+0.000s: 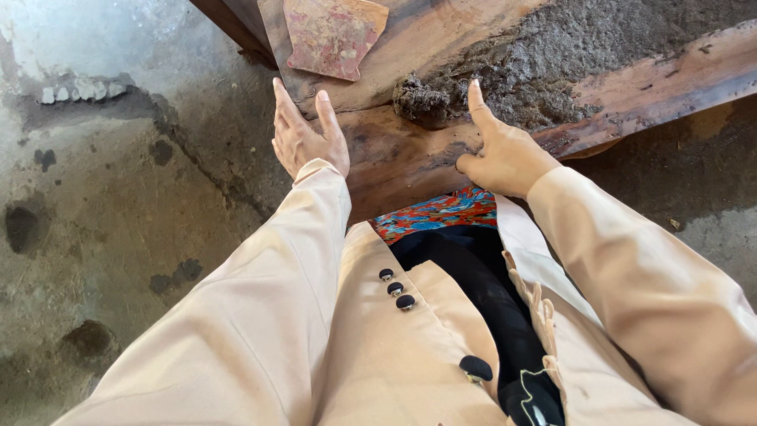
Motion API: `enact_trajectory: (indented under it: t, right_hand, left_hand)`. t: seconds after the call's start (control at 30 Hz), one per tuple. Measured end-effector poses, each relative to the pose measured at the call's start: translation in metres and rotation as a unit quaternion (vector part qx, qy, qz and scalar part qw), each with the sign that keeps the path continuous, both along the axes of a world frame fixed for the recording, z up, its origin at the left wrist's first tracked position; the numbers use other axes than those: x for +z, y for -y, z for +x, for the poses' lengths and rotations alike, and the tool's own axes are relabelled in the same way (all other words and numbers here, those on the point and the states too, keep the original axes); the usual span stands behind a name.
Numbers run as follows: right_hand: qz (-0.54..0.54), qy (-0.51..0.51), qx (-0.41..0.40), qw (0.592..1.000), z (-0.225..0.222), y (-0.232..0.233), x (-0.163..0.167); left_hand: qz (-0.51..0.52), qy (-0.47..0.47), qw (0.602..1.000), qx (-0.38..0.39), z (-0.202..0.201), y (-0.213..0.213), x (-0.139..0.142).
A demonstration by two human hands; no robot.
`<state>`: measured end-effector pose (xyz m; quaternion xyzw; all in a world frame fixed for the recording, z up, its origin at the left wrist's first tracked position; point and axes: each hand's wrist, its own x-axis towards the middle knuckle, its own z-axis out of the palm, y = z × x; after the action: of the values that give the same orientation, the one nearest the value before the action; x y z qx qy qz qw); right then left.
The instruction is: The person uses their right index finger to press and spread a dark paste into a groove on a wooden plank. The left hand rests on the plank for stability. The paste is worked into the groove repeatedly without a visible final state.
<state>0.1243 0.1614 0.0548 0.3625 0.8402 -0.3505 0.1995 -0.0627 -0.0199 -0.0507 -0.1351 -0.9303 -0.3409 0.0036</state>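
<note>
at the near edge of a rough wooden trough (410,158), head view: the left hand (307,138) lies open and flat against the trough's end, fingers straight. the right hand (501,154) grips the front rim, forefinger stretched up beside a clump of grey mud (422,99) on the plank, with more mud heaped behind. a worn reddish metal scraper (331,35) rests on the wood, well apart from both hands. step in hand, by judgement: bracing the trough; any shift calls for both hands pressing evenly.
</note>
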Motion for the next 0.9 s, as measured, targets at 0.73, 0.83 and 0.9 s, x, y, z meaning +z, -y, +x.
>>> enact_trajectory:
  t: [0.73, 0.83, 0.9]
  right_hand:
    - [0.141, 0.032, 0.063, 0.987, 0.014, -0.001, 0.016]
    - [0.151, 0.049, 0.084, 0.984, 0.002, 0.008, 0.013]
    - [0.168, 0.133, 0.071, 0.974, -0.005, 0.017, 0.013]
  left_hand:
    - [-0.006, 0.0, 1.0, 0.0, 0.001, 0.001, 0.004]
    - [-0.008, -0.006, 1.0, 0.003, 0.002, 0.002, 0.003]
    - [-0.005, -0.014, 1.0, 0.002, 0.002, 0.002, 0.002]
